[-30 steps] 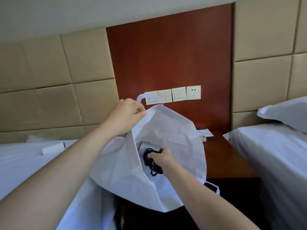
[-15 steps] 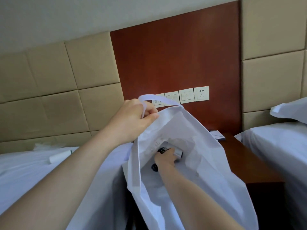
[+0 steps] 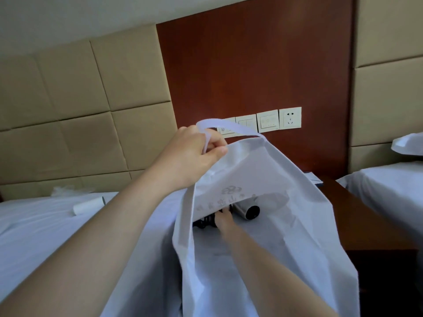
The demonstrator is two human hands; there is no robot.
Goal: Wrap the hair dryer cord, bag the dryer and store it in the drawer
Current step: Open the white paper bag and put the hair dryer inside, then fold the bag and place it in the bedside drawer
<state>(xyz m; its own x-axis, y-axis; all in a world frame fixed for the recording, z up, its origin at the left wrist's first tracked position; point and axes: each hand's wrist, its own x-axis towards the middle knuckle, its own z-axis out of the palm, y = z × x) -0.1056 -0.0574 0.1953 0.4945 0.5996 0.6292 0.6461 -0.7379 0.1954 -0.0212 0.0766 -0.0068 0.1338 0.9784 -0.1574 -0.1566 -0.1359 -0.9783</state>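
Left arm (image 3: 103, 248): bare from wrist to near edge.
Right arm (image 3: 274, 271): bare from wrist to near edge.
Left hand (image 3: 190, 159), right hand (image 3: 225, 219): bare.

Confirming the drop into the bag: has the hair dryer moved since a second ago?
Yes. The hair dryer has gone deeper into the white bag, shifting slightly right relative to the wall switches, with the right hand gripping it.

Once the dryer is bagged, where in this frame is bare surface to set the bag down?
Free: bare sheet on the left bed, nearer than the white roll; bare wood on the nightstand, between the bag and the right bed. Crowded: papers at the nightstand's back corner; inside the bag, the right hand holds the hair dryer.
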